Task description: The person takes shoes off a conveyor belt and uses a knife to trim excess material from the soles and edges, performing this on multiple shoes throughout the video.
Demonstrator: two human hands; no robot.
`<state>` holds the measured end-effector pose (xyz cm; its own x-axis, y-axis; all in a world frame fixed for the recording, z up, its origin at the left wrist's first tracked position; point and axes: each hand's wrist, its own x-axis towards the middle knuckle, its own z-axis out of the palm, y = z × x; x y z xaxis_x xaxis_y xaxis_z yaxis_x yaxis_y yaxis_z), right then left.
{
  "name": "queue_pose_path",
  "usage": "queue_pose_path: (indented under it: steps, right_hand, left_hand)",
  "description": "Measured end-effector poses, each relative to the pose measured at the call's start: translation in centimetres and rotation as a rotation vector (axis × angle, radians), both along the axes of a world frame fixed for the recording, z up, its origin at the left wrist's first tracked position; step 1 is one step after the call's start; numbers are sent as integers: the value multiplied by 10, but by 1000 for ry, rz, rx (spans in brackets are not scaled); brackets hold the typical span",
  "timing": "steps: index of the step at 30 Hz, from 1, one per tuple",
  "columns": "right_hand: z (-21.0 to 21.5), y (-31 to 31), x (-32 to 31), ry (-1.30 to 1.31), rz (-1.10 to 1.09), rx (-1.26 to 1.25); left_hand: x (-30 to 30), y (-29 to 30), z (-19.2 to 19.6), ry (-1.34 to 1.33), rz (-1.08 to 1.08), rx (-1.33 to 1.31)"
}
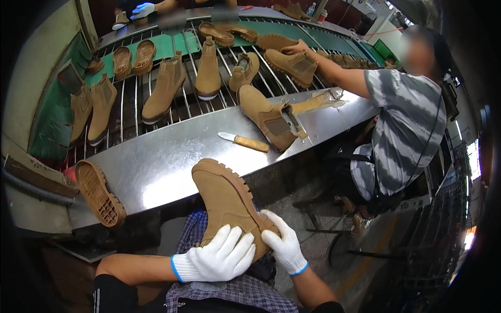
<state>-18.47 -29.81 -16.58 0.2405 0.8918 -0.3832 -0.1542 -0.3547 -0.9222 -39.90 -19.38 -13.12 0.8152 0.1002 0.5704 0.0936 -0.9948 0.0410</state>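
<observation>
A tan ankle boot with a lugged brown sole lies on its side over my lap, toe pointing away from me. Spread across the boot's upper near the heel is my left hand, in a white knit glove with a blue cuff. My right hand, gloved the same way, grips the sole's heel edge between thumb and fingers. On the metal bench beyond lies a knife with a wooden handle. Another tan boot rests on its side to the knife's right. A loose brown sole sits at the bench's left end.
Behind the steel bench runs a rack of metal rollers holding several tan boots and loose soles. At the right, a person in a striped shirt reaches over it to a boot. Across the far side, a blue-and-white gloved hand shows.
</observation>
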Motion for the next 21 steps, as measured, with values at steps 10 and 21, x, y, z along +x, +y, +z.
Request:
queue_pose_path:
  steps: [10, 21]
  right_hand:
    - [-41, -9, -10, -235, 19, -50]
    - [-19, 52, -3, -79, 481, -162]
  left_hand:
    - [-11, -13, -32, 62, -51, -9]
    - [-63, 7, -18, 157, -89, -139]
